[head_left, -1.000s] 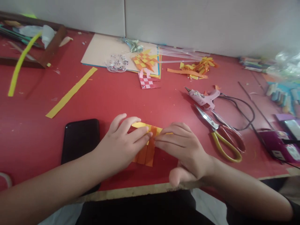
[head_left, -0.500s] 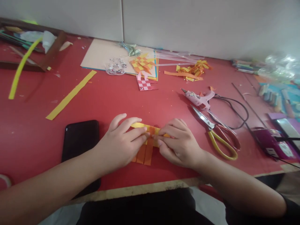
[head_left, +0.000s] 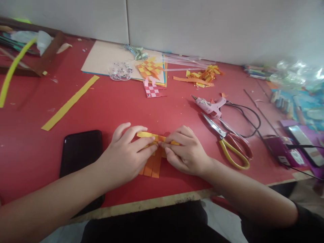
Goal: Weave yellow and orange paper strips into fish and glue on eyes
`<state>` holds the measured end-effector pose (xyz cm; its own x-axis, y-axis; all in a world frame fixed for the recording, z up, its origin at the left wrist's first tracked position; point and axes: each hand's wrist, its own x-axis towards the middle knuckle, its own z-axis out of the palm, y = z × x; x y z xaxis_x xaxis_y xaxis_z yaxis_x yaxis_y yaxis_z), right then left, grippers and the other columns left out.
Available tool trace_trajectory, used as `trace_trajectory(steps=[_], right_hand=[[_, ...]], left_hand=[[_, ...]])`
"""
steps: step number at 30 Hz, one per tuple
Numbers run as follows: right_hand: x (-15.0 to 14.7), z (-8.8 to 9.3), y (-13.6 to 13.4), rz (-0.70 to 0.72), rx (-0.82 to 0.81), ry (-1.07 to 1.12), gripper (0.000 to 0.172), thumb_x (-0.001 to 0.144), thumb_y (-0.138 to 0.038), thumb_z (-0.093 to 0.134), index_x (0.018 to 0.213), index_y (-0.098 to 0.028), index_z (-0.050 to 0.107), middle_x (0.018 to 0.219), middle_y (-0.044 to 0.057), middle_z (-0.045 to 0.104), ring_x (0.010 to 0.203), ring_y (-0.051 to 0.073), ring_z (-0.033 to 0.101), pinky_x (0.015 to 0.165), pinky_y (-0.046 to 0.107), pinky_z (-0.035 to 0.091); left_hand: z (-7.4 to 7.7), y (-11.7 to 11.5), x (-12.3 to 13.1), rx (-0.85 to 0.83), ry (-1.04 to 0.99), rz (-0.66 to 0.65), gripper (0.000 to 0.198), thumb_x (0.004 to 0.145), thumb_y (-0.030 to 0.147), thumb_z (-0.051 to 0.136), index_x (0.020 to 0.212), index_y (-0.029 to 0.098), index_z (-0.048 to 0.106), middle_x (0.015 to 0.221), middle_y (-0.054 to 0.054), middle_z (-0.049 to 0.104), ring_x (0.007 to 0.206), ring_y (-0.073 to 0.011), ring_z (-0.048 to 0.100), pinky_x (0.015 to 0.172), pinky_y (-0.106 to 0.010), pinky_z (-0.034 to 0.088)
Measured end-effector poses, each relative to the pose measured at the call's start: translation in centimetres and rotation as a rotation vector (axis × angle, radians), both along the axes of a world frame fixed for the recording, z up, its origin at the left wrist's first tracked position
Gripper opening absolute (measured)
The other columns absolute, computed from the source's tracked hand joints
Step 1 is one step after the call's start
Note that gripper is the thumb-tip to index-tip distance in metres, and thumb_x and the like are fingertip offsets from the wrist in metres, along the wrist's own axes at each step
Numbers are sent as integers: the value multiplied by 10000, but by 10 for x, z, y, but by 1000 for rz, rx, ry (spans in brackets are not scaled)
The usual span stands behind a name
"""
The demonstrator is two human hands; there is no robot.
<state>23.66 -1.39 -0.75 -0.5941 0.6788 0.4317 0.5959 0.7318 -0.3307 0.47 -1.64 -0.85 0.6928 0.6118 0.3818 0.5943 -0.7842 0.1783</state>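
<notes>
Between my hands on the red table lies a small weave of orange paper strips (head_left: 152, 167) and yellow paper strips (head_left: 143, 134). The orange ends hang toward the table's front edge, side by side. My left hand (head_left: 129, 152) is over the weave's left part, some fingers raised and others pressing on the paper; its thumb is hidden. With fingers bent together, my right hand (head_left: 186, 150) grips the right part of the weave. The fingertips of both hands nearly meet at the middle, covering much of the crossing strips.
A black phone (head_left: 81, 148) lies left, below a loose yellow strip (head_left: 71, 102). Scissors (head_left: 225, 138) and a pink glue gun (head_left: 211, 106) with its cord lie right. Behind are a pink checkered paper fish (head_left: 152, 89), an orange-yellow woven piece (head_left: 150, 68) and orange-yellow scraps (head_left: 209, 75).
The whole view has shifted a little, so things appear farther left. My right fingertips have moved slightly closer to the left ones and now cover more of the orange strip's upper part.
</notes>
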Motion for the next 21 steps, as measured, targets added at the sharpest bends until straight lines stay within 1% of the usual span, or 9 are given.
trace_trajectory(steps=[3, 6, 10, 11, 13, 14, 16, 18, 21], right_hand=[[-2, 0, -1, -32, 16, -26, 217, 847, -133, 544, 736, -182, 724, 862, 58, 716, 786, 193, 551, 722, 373, 450], [-4, 0, -3, -27, 60, -21, 186, 824, -127, 560, 800, -186, 735, 957, 64, 742, 897, 225, 571, 797, 396, 466], [-5, -3, -3, -22, 65, -7, 190, 823, -127, 567, 829, -187, 746, 959, 61, 753, 929, 236, 582, 820, 408, 480], [-5, -3, -2, -25, 56, -4, 190, 829, -129, 566, 828, -189, 746, 954, 62, 754, 926, 234, 587, 818, 407, 484], [-5, -4, -2, -27, 37, 1, 186, 848, -138, 565, 813, -193, 740, 933, 63, 753, 908, 226, 595, 812, 400, 491], [-6, -4, -2, -31, 30, 0, 182, 859, -145, 567, 804, -195, 734, 923, 64, 750, 896, 219, 598, 808, 394, 493], [-6, -3, -1, -31, 29, -21, 166, 877, -165, 575, 806, -198, 722, 929, 67, 744, 878, 208, 599, 804, 384, 496], [-6, -3, -2, -21, 58, -62, 143, 883, -183, 584, 823, -195, 713, 952, 75, 741, 887, 213, 597, 808, 385, 501], [-4, -2, -3, 18, 94, -117, 126, 867, -185, 582, 835, -176, 703, 968, 96, 740, 916, 236, 600, 841, 412, 508]], left_hand=[[-1, 1, 0, -16, -8, 0, 259, 941, 169, 539, 1117, 240, 714, 1157, -27, 743, 1167, -319, 548, 1026, -554, 332], [-1, 1, 0, -34, -7, 4, 259, 938, 178, 538, 1110, 247, 718, 1161, -41, 738, 1181, -325, 545, 1034, -575, 327], [2, 0, -1, -40, -20, 9, 291, 915, 194, 548, 1166, 255, 683, 1221, -59, 712, 1189, -336, 553, 1026, -570, 356], [3, 1, -1, -37, -43, 41, 311, 909, 213, 550, 1200, 234, 656, 1260, -86, 687, 1187, -342, 557, 1012, -562, 377], [6, 2, -4, -44, -107, 162, 395, 902, 264, 551, 1284, 165, 570, 1312, -163, 630, 1187, -358, 561, 985, -547, 418], [6, 4, -5, -64, -138, 234, 432, 905, 286, 545, 1308, 133, 527, 1291, -188, 623, 1169, -359, 573, 972, -541, 434], [7, 7, -7, -142, -163, 331, 446, 926, 324, 521, 1312, 105, 480, 1169, -179, 654, 1086, -342, 612, 937, -528, 463], [7, 9, -8, -220, -141, 339, 441, 944, 386, 506, 1283, 105, 479, 1032, -137, 679, 957, -314, 646, 876, -512, 490], [8, 9, -5, -263, -108, 298, 540, 908, 521, 553, 1260, 117, 481, 896, -93, 681, 823, -289, 655, 785, -481, 513]])
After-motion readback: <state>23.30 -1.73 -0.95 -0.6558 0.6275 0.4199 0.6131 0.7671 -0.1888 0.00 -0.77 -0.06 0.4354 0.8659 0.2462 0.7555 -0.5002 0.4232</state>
